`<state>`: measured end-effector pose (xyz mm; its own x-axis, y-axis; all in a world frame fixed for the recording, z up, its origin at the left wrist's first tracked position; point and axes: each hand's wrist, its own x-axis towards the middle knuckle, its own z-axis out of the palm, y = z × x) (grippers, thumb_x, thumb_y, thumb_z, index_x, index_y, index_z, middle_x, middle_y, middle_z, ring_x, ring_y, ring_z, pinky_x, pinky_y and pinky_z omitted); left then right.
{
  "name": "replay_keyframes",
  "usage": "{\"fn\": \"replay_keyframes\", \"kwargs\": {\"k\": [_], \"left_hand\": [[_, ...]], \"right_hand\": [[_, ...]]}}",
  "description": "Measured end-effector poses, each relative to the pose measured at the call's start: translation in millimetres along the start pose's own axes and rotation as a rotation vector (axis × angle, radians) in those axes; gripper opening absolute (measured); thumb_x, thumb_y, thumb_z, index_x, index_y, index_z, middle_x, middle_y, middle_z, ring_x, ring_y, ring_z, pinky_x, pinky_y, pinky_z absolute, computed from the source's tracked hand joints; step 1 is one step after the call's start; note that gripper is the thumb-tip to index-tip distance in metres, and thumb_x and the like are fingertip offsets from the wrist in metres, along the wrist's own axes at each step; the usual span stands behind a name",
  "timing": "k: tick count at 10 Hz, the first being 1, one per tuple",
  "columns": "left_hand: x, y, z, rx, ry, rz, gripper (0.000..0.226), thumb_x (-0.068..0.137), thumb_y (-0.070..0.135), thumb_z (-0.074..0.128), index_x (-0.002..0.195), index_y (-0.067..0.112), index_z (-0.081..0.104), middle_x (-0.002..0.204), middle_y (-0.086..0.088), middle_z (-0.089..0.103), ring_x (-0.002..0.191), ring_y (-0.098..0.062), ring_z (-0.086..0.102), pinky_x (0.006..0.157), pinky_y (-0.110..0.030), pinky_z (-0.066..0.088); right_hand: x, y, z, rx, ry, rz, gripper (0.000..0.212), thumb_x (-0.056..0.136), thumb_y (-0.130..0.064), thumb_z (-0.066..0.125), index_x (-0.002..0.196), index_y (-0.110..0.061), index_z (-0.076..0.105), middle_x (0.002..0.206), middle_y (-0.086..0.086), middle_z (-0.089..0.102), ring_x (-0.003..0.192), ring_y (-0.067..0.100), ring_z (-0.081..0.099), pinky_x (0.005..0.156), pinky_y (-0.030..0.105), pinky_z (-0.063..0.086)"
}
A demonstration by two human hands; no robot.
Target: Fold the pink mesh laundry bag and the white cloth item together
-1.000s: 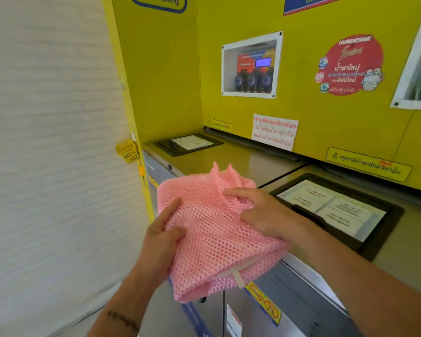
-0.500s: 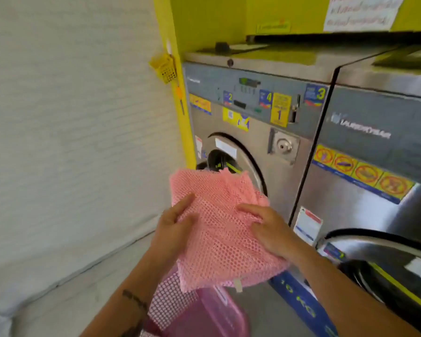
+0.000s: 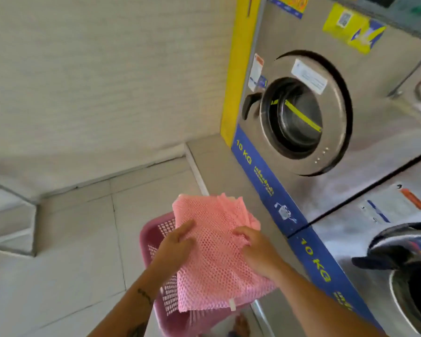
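Note:
The pink mesh laundry bag is folded into a flat rectangle and held in the air over a pink laundry basket. My left hand grips its left edge, thumb on top. My right hand grips its right side, fingers pinching the mesh. A small white tag hangs at the bag's near edge. No separate white cloth shows; I cannot tell whether it is inside the fold.
A steel 10 kg washing machine with a round door stands to the right, and a second one is nearer. A white brick wall is at left, tiled floor below. A foot shows beside the basket.
My view has dropped from the machine tops to the floor. Both hands have carried the folded bag down, and it is now above the pink basket.

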<state>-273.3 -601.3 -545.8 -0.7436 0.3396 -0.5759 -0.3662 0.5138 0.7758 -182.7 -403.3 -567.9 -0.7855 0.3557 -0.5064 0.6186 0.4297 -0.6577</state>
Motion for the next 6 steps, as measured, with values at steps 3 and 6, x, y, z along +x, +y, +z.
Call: {"fn": "replay_keyframes", "kwargs": {"k": [3,6], "left_hand": [[135,-177,41,-0.046,0.102,-0.246,0.046,0.089,-0.004,0.045,0.106,0.034,0.067,0.135,-0.008,0.059,0.064,-0.026,0.065,0.057,-0.041,0.055],[202,-259,73,0.228,0.112,-0.341,0.059,0.087,0.007,0.057,0.141,0.028,0.048,0.148,-0.003,0.044,0.076,-0.001,0.058,0.044,-0.009,0.047]], "right_hand": [[139,138,145,0.035,-0.237,0.124,0.054,0.090,0.009,0.043,0.130,-0.025,0.057,0.147,0.003,0.049,0.042,0.005,0.051,0.039,0.026,0.037],[213,211,193,-0.294,-0.449,0.113,0.065,0.089,-0.031,0.042,0.149,-0.044,0.019,0.162,0.009,0.024,0.122,0.023,0.058,0.094,0.039,0.053]]}}
